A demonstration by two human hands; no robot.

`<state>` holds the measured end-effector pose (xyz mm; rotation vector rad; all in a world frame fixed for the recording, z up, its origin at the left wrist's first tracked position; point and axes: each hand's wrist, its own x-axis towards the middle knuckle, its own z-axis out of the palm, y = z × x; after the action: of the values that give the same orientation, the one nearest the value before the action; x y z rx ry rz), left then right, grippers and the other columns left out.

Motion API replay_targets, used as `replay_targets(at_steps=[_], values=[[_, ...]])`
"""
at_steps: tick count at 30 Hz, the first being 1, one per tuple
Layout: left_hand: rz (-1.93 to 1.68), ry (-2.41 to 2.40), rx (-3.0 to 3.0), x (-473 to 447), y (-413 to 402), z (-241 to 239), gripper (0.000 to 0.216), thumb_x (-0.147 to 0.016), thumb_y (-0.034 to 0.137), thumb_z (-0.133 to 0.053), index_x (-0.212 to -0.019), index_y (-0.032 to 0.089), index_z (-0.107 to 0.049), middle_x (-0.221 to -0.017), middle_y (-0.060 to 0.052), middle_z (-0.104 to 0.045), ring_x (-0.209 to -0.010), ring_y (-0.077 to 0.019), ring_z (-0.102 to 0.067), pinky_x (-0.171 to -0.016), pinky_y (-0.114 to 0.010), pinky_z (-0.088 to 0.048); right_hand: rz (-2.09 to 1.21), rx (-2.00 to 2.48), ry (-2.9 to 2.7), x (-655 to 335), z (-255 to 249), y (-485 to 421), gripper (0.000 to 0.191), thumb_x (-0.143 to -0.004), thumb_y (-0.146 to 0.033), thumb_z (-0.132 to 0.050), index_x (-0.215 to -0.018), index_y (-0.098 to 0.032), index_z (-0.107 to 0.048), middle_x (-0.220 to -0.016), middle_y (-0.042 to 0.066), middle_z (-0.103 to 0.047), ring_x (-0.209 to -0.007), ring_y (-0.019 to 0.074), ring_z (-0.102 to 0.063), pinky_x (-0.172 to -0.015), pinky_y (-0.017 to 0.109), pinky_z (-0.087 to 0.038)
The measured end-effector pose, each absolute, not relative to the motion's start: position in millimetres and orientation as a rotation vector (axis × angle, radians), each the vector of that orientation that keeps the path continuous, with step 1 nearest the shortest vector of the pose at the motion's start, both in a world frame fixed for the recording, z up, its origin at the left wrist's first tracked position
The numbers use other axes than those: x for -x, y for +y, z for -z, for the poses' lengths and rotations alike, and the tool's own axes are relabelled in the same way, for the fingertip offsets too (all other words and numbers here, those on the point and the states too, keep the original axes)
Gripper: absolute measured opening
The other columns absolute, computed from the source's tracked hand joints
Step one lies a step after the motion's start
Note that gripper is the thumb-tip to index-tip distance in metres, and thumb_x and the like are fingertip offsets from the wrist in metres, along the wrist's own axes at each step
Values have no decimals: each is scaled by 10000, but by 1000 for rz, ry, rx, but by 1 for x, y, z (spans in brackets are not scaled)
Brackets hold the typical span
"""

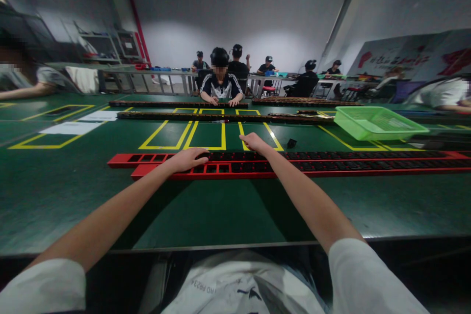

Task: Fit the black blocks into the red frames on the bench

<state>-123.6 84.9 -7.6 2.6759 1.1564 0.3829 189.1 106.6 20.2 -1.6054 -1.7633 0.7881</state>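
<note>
Two long red slotted rails [172, 174] lie side by side across the green table. Black square inserts [312, 166] fill most of their slots, while several slots at the left end are bare. My left hand [187, 159] rests on the rails beside those bare slots, thumb and fingers apart. Just above the far rail is my right hand [254, 143], its fingers curled together and pointing left. Whatever it may hold is too small to make out. A loose black piece [292, 143] sits on the table to the right of that hand.
A light green plastic basket [379, 125] stands at the right behind the rails. Dark long rails [221, 117] lie farther back, near a person [221, 86] seated opposite. White sheets [69, 128] and yellow tape outlines [162, 147] mark the table. Other people sit behind and at both sides.
</note>
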Motion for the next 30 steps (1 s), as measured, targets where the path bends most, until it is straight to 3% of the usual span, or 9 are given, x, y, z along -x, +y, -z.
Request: replay_targets(at_steps=[5,12,17,25,30], values=[[-363,1142,-2682,124,87,7,573,-960,579,-405,-1344,193,-583,-1387,-118,-605,-1244,-287,-575,-1060,-406,-424,-530,1762,-2151,-182,-15,110,524,-947,-430,-544,-489,-196,-446,-494,-18,-432,-481,107,-379,-552,263,-326],[-359,1156,-2683,124,85,6,549,-965,562,-414,-1340,199,-583,-1359,-116,-622,-1204,-285,-595,-1038,-405,-441,-427,1816,-2349,-178,-16,105,508,-963,-465,-525,-554,-175,-606,-667,77,-647,-605,163,-570,-610,272,-403],[-382,1128,-2693,124,83,5,532,-972,536,-424,-1354,195,-567,-1355,-120,-619,-1203,-278,-593,-1043,-414,-444,-393,1828,-2360,-178,-15,107,491,-950,-481,-546,-589,-168,-659,-718,104,-684,-655,193,-617,-638,288,-428],[-493,864,-2822,123,77,1,413,-972,350,-467,-1358,245,-570,-1413,-68,-574,-1303,-235,-517,-1133,-432,-389,-373,1822,-2384,-180,-12,110,471,-948,-498,-536,-684,-154,-718,-744,108,-708,-684,192,-640,-638,270,-436],[-539,791,-2822,124,79,3,405,-978,349,-453,-1336,238,-605,-1402,-70,-590,-1295,-229,-525,-1133,-440,-404,-324,1820,-2391,-179,-11,110,464,-952,-484,-528,-714,-144,-735,-795,131,-722,-735,219,-664,-642,278,-434]])
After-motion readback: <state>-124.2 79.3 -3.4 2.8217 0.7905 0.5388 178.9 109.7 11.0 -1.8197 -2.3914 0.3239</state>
